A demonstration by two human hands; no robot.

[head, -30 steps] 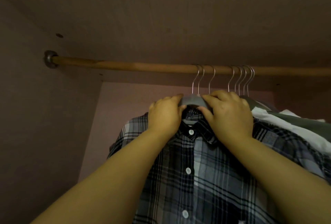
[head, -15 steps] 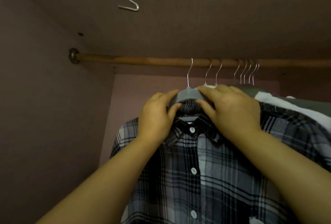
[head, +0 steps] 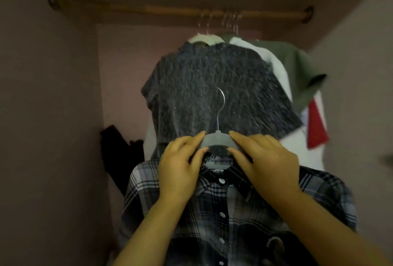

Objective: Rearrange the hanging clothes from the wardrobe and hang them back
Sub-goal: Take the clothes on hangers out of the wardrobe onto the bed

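Note:
A black-and-white plaid shirt (head: 229, 219) sits on a grey hanger (head: 217, 140) whose metal hook is free of the wooden rod (head: 161, 10) and well below it. My left hand (head: 180, 170) pinches the hanger's left shoulder. On the other side, my right hand (head: 263, 159) pinches its right shoulder. Behind the hook, a dark grey knit top (head: 212, 87) hangs from the rod, with white and green garments (head: 297, 61) to its right.
The wardrobe's left wall (head: 46, 117) and right wall (head: 357, 95) close in on both sides. A dark garment (head: 119, 155) lies low at the back left. The rod's left stretch carries no hangers. A red patch (head: 316, 125) shows at right.
The plaid shirt's hanger has come off the rod and moved down and toward me in both hands. The grey knit top behind it is now uncovered.

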